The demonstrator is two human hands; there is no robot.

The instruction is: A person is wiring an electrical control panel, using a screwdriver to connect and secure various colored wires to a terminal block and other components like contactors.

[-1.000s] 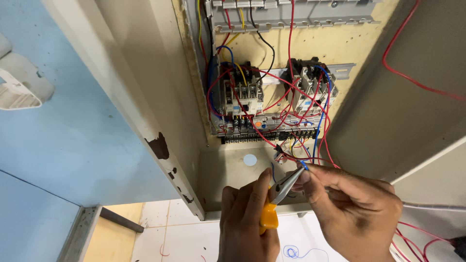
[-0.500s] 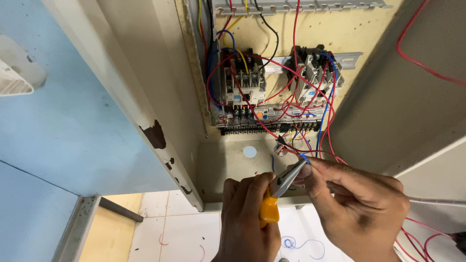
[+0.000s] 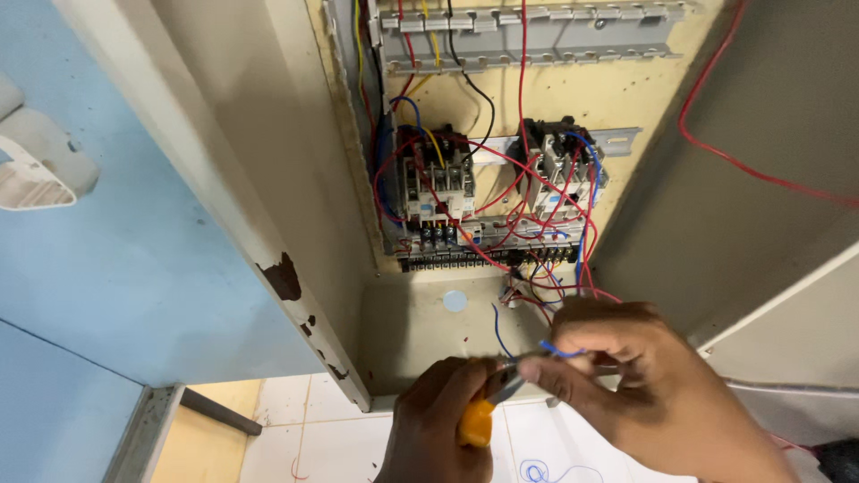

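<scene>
My left hand [image 3: 438, 425] grips a tool with a yellow handle [image 3: 474, 423] and a grey metal tip that points right. My right hand [image 3: 644, 385] pinches a thin blue wire [image 3: 559, 350] at that tip, just below the open electrical cabinet. Inside the cabinet two contactors [image 3: 436, 183] [image 3: 559, 165] sit on a rail above a black terminal strip [image 3: 483, 259], with red, blue, yellow and black wires running between them. Whether the tool's tip is closed on the wire is hidden by my fingers.
The cabinet's beige door [image 3: 233, 179] stands open at left, with chipped paint. A grey slotted wire duct [image 3: 528, 36] crosses the top. A red wire [image 3: 761, 174] hangs over the right panel. A blue wall [image 3: 107, 286] and white tiled floor [image 3: 295, 438] lie at left and below.
The view has shifted upward, so both hands sit lower in the frame. The hands have stayed together on the tool and blue wire, which now bends out above my right fingers.
</scene>
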